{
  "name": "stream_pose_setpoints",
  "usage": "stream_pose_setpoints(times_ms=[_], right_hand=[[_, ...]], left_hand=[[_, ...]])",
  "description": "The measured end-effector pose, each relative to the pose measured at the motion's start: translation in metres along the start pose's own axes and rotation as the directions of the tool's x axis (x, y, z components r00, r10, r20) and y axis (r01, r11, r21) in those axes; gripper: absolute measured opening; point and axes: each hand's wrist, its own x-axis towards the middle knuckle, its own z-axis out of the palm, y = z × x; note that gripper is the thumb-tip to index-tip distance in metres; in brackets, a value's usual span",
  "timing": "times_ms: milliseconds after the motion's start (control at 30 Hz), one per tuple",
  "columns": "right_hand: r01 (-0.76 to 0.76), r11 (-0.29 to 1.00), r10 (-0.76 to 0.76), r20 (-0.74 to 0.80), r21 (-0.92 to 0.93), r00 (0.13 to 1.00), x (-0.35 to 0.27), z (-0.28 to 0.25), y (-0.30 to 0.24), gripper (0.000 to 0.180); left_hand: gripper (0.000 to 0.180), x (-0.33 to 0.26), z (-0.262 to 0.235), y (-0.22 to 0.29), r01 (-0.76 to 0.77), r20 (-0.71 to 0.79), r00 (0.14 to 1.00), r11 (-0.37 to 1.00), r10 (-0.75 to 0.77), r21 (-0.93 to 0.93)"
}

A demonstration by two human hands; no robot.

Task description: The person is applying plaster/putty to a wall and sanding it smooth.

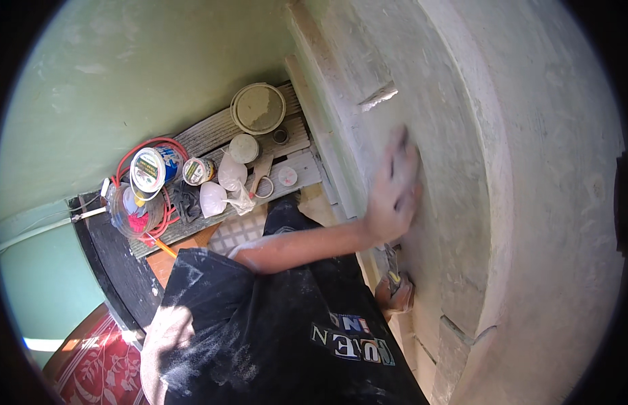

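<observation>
My left arm reaches across to the grey plastered wall panel point(452, 202) on the right. My left hand point(391, 196) presses against that panel, blurred by motion, its fingers bent round a greyish piece that I cannot make out. Lower down, close to my shirt, my right hand point(397, 297) is closed on a small hand tool point(394, 275) with a yellow and dark handle and a thin metal end. Its exact kind does not show. Above my left hand is a rectangular slot point(379, 96) in the panel, with light in it.
On a plank platform point(300, 165) stand a lidded bucket point(258, 108), a smaller round tub point(244, 148), a white and blue pail point(150, 170), plastic bags of white powder point(213, 198) and scissors point(263, 185). A red hose point(171, 140) loops beside the pail. A curved ridge point(486, 135) runs along the wall.
</observation>
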Motion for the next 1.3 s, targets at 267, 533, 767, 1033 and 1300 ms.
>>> stream_pose_setpoints(times_ms=[267, 533, 767, 1033, 1300], right_hand=[[0.020, 0.998, -0.021, -0.010, -0.063, 1.000, 0.011, -0.001, -0.005, 0.022], [0.012, 0.997, -0.015, -0.034, -0.082, 0.999, 0.009, -0.001, -0.006, 0.012], [-0.023, 0.998, 0.021, -0.039, -0.055, 0.999, -0.003, 0.006, 0.002, 0.037], [0.046, 0.997, -0.049, -0.045, -0.058, 0.998, 0.016, 0.000, -0.008, 0.025], [0.015, 0.994, -0.019, -0.034, -0.112, 0.999, 0.003, 0.005, -0.001, 0.036]], left_hand=[[0.053, 0.065, -0.007, -0.006, 0.132, -0.124, 0.985, 0.990, -0.124, 0.056], [0.049, 0.016, -0.008, 0.006, 0.104, 0.060, 0.993, 0.994, -0.102, -0.020], [0.052, 0.042, -0.009, -0.005, 0.135, -0.133, 0.983, 0.990, -0.130, 0.036], [0.049, 0.059, -0.017, -0.017, 0.182, -0.120, 0.978, 0.980, -0.172, 0.077], [0.048, 0.019, -0.021, -0.015, 0.172, 0.064, 0.983, 0.985, -0.171, -0.020]])
